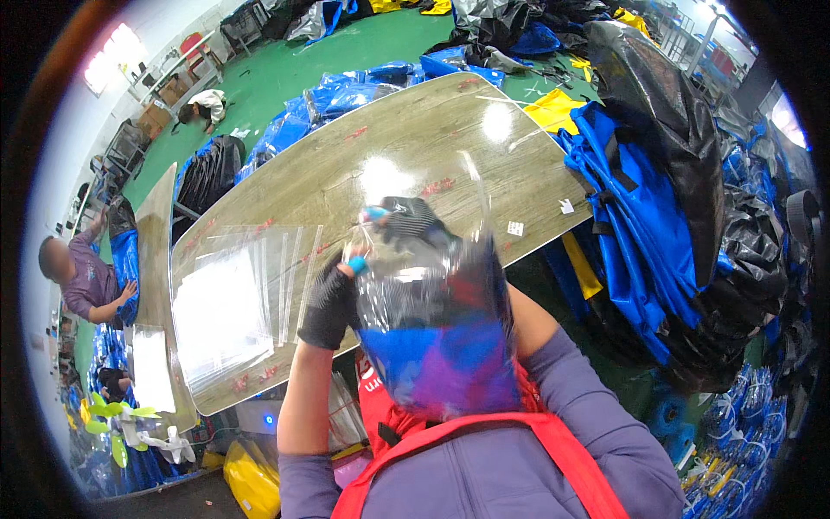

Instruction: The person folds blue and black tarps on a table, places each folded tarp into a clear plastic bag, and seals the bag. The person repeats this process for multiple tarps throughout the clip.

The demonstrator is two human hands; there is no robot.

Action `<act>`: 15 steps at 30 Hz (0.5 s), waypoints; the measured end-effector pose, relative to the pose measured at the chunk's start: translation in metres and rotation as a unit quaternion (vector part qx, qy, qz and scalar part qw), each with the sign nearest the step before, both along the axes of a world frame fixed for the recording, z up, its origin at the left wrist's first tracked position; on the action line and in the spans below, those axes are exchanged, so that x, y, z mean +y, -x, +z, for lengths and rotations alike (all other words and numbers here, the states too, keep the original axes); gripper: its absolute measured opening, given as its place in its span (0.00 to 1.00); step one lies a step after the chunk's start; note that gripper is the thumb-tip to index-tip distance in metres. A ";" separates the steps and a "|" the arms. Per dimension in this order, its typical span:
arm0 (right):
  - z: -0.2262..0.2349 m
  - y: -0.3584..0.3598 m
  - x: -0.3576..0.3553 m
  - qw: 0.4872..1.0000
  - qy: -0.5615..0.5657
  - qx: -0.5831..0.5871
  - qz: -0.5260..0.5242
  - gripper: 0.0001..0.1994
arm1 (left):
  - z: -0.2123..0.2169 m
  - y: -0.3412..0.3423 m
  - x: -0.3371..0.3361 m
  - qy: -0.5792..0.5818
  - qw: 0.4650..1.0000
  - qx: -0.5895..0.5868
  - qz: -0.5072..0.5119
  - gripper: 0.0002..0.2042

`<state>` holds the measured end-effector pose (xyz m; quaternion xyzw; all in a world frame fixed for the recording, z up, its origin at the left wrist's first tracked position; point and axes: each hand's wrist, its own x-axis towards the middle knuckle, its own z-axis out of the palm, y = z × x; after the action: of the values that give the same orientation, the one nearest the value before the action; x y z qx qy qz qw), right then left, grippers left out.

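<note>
A clear plastic bag (413, 275) with a folded blue and black item (437, 359) inside is upright against my front, over the near table edge. My left hand (333, 298), in a black fingerless glove with blue wrapping on a finger, pinches the bag's left edge near its top. Across the upper part of the bag, my right hand (413, 218), in a striped dark glove, has its fingers closed on the film, close to the left fingertips. Shiny film and motion blur partly hide the right hand.
Flat clear bags lie stacked (220, 303) on the left of the wood-patterned table (303, 173). Blue and black bags (640, 225) are heaped at right. Bundled blue packages (735, 432) sit lower right. One person (91, 277) works at a left table; another (206, 108) bends farther back.
</note>
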<state>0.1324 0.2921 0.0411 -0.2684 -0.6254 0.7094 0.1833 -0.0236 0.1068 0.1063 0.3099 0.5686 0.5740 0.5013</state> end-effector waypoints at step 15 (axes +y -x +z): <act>-0.003 -0.040 -0.045 0.953 -0.179 -0.112 -0.216 0.07 | -0.077 0.014 0.010 -0.017 0.912 0.341 0.225 0.10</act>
<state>0.1725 0.2466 0.0382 -0.4374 -0.6858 0.4944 0.3065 -0.0378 0.1171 0.0294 0.3593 0.7497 0.5408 0.1283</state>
